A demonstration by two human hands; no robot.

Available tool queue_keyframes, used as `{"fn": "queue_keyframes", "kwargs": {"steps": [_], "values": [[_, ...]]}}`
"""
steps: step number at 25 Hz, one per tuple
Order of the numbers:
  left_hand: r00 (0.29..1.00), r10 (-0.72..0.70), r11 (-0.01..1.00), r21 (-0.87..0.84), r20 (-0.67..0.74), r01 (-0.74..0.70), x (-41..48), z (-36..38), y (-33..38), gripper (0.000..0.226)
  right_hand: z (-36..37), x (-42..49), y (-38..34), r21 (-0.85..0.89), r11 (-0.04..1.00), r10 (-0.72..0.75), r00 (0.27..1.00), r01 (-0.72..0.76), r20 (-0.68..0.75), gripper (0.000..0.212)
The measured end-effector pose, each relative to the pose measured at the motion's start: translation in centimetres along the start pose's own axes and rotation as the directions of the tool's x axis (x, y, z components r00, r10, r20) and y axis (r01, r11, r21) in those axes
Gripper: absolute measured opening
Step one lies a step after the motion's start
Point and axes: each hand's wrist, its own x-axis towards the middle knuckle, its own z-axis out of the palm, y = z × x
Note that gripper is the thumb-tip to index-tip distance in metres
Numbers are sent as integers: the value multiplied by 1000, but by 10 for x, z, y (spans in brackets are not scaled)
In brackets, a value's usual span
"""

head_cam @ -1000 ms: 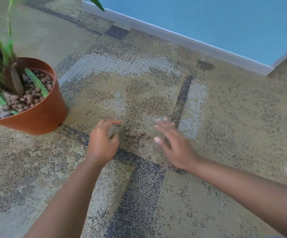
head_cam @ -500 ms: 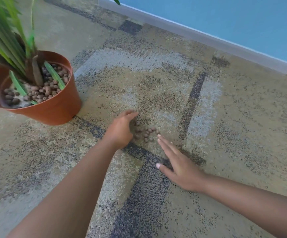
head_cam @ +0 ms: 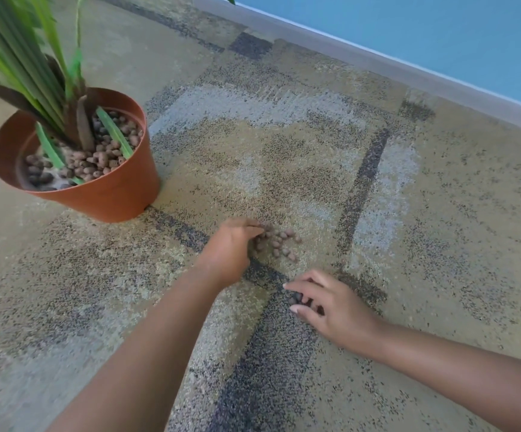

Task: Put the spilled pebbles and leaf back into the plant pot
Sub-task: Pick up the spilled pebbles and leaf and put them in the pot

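Note:
A small heap of brown pebbles (head_cam: pixel 279 243) lies on the patterned carpet. My left hand (head_cam: pixel 231 249) rests at its left edge, fingers curled around the nearest pebbles. My right hand (head_cam: pixel 331 307) is lower right of the heap, its thumb and fingers pinched on a couple of pebbles (head_cam: pixel 298 298) lying on a dark stripe. The terracotta plant pot (head_cam: pixel 109 194) stands to the upper left, filled with pebbles and a green-leaved plant (head_cam: pixel 31 67). I see no loose leaf on the floor.
The carpet (head_cam: pixel 284 157) stretches to a grey baseboard (head_cam: pixel 377 62) under a blue wall (head_cam: pixel 424 26) at the top right. Long leaves overhang the pot's left side.
My right hand has gone from flat and open to curled and pinching pebbles closer to me. My left hand stays at the heap's edge, its fingers now curling into the pebbles. The view has shifted.

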Motion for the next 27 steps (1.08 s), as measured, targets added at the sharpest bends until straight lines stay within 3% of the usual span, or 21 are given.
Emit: {"fn": "queue_keyframes", "kwargs": {"steps": [4,9,12,15,17,19,24,27], "values": [[988,43,999,33,-146,-39,-16,16,0,45,2,14,-5,-80,990,-116,993,116,1,23],[981,-2,1000,-8,-196,0,-16,11,3,30,-8,25,-2,-112,986,-116,991,122,62,24],[974,-56,997,-59,-217,44,-14,10,5,33,-20,32,1,-51,997,-59,993,65,101,25],[964,-89,996,-52,-252,78,-21,15,6,43,-32,42,8,63,998,23,1000,-22,-7,14],[961,-77,996,-63,-264,62,-32,19,5,32,-37,48,9,89,994,59,998,-57,-26,11],[962,-69,996,-65,-263,54,-41,25,3,31,-36,51,6,44,997,62,998,-64,31,6],[987,0,999,39,-159,6,-53,29,12,53,-26,49,-4,-140,990,0,990,20,140,17],[995,19,993,117,-102,-7,-56,30,14,49,-22,49,-6,-220,973,-27,984,66,178,25]]}}
